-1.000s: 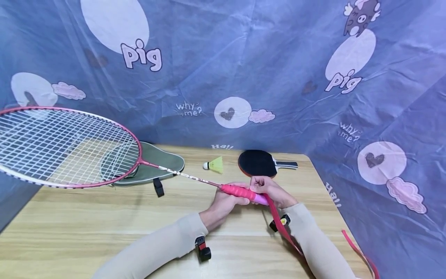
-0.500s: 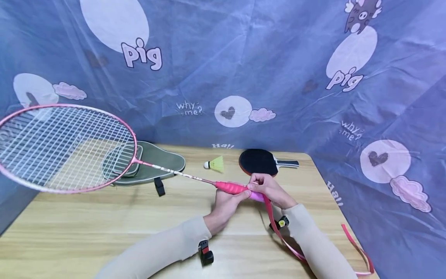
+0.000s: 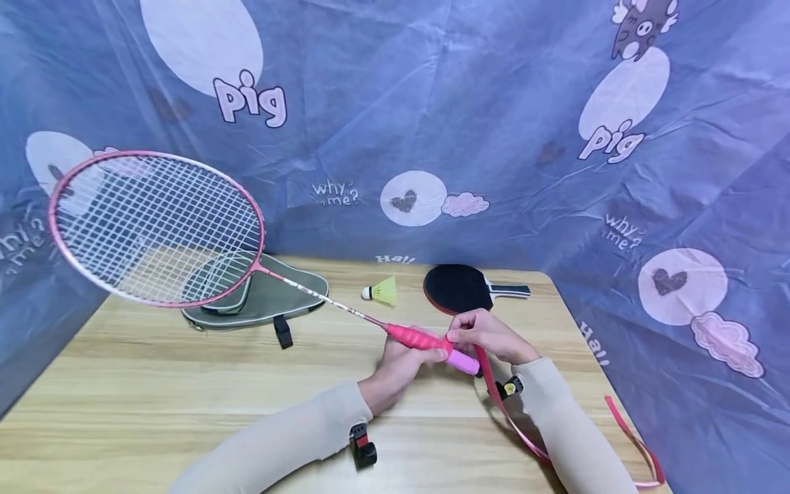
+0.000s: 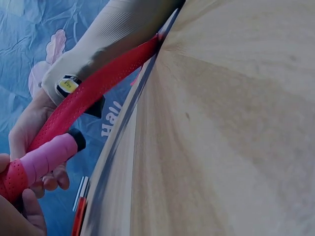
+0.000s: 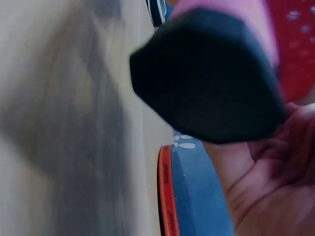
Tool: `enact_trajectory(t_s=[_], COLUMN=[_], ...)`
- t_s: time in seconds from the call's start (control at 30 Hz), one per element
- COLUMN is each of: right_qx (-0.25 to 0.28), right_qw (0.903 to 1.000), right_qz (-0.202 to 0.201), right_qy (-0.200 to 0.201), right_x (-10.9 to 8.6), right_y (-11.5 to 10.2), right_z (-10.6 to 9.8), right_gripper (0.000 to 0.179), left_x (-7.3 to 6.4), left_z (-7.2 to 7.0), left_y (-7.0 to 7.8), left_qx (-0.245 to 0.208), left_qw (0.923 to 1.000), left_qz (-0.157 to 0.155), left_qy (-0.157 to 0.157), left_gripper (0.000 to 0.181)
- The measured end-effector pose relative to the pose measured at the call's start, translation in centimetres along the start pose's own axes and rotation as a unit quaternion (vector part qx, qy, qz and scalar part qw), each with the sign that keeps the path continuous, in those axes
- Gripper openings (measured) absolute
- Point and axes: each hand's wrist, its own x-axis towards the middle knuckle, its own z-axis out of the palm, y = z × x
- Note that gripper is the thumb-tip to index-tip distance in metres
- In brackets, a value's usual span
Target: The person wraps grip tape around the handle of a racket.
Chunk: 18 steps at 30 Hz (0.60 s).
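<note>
A badminton racket (image 3: 311,293) slants across the head view, its strung head up at the left. My left hand (image 3: 396,370) grips its handle from below, thumb along the wrapped part. Red perforated overgrip tape (image 4: 93,91) winds round the upper handle and trails off as a loose strip toward the right forearm. Between thumb and fingers, my right hand (image 3: 492,336) pinches the tape beside the last turn. Below that, the bare pink handle (image 3: 463,362) shows, ending in a black butt cap (image 5: 206,73). Some left fingers are hidden behind the handle.
At the back of the wooden table (image 3: 185,412) lie a green racket case (image 3: 296,278), a yellow shuttlecock (image 3: 384,291) and a black table tennis bat (image 3: 457,288). The tape's far end (image 3: 644,449) curls at the right edge. Patterned blue cloth (image 3: 345,123) hangs behind.
The racket's head has swung up and to the right. My right hand has shifted slightly right, holding the tape, and more of the pink handle shows.
</note>
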Motion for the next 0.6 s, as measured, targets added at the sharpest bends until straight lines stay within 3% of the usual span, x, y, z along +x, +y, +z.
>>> enact_trajectory(t_s=[0.17,0.27,0.43,0.5,0.6], right_qx=[-0.001,0.007,0.065,0.117,0.205], right_qw=[0.9997,0.9993,0.9942,0.9864,0.9661], right_qz=[0.013,0.011,0.004,0.004,0.007], right_qy=[-0.019,-0.036,-0.086,-0.116,-0.157], right_x=[-0.1,-0.1,0.1,0.1,0.1], right_y=[0.1,0.3,0.9,1.2,1.4], right_z=[0.0,0.0,0.2,0.3,0.4], right_gripper=[0.022,0.021,0.019,0.019,0.021], left_x=[-0.3,-0.3,-0.2,-0.1,0.1], left_z=[0.0,-0.1,-0.3,-0.4,-0.5], left_y=[0.2,0.2,0.6,0.8,1.1], left_qx=[-0.004,-0.004,-0.002,-0.005,-0.010], left_qw=[0.9997,0.9997,0.9994,0.9990,0.9983], left_qz=[-0.025,-0.024,-0.019,-0.024,-0.024], left_qy=[-0.004,-0.009,-0.027,-0.037,-0.052], left_gripper=[0.038,0.042,0.042,0.042,0.041])
